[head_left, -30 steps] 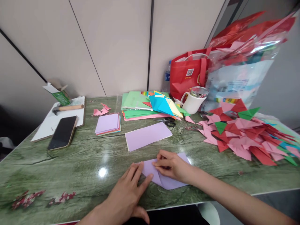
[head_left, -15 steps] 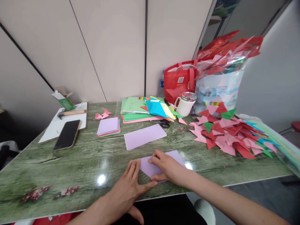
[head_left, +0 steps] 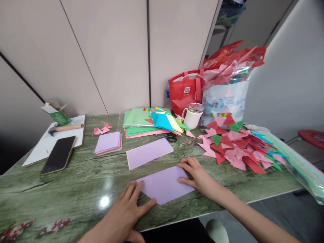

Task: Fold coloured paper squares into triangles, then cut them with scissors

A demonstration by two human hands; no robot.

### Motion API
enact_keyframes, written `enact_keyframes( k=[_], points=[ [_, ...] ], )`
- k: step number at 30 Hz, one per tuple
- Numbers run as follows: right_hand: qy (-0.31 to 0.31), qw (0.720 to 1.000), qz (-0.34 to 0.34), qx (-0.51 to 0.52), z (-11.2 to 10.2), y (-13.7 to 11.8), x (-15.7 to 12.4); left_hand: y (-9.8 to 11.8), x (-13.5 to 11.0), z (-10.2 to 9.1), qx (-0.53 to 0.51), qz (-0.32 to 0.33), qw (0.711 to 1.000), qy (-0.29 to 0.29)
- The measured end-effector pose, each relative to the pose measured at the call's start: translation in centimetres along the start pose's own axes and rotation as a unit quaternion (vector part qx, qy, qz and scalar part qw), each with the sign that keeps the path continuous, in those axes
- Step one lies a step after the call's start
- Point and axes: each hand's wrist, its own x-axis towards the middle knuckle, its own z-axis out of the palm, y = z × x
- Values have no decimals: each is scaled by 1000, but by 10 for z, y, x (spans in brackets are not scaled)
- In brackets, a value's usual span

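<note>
Head view: left hand (head_left: 126, 209), right hand (head_left: 199, 175) flat on lilac sheet (head_left: 164, 184) (grips open, empty)

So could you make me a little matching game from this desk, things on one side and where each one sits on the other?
Things:
1 phone
2 mug
3 nearest lilac sheet
4 heap of folded triangles

Places:
A right side of the table
B touched by the left hand and right hand
C far left, partly on the white board
D in front of the red bag

Pairs: 1-C, 2-D, 3-B, 4-A
</note>
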Motion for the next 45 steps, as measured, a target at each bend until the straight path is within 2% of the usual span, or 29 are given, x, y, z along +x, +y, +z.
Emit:
enact_keyframes(
  k=[3,6,10,15,18,21,23,25,29,33,35,37,40,45],
  points=[
    [-27,999,25,-8,-9,2,6,-4,2,-3,1,43,997,61],
    [-102,993,56,-19,-18,-6,19,-3,12,-10,-12,100,987,129],
    [-152,984,90,-31,-27,-19,36,0,34,-22,-63,129,983,114],
    [-137,983,120,13,-22,-28,40,-3,54,-22,-63,163,978,116],
    [-61,991,71,91,-6,-30,33,-8,55,-15,-90,139,979,121],
    [22,990,-64,120,9,-31,20,-16,55,-8,-156,84,975,136],
    [24,983,-139,115,12,-33,10,-20,56,-4,-203,40,966,154],
    [-7,979,-174,105,11,-35,2,-21,59,-2,-233,0,958,167],
    [-37,975,-188,111,7,-34,-3,-14,64,-3,-225,-31,957,180],
    [-39,964,-192,181,5,-30,2,-5,66,-4,-112,-34,982,148],
    [-45,957,-185,216,5,-28,5,-3,65,-2,-75,-28,987,138],
    [-46,956,-171,234,3,-25,6,-3,64,2,-65,-18,986,152],
    [-45,962,-147,225,1,-19,6,-4,63,7,-51,-2,983,174],
    [-71,960,-144,230,1,-11,10,-7,64,11,-32,27,986,163]
  ],
)
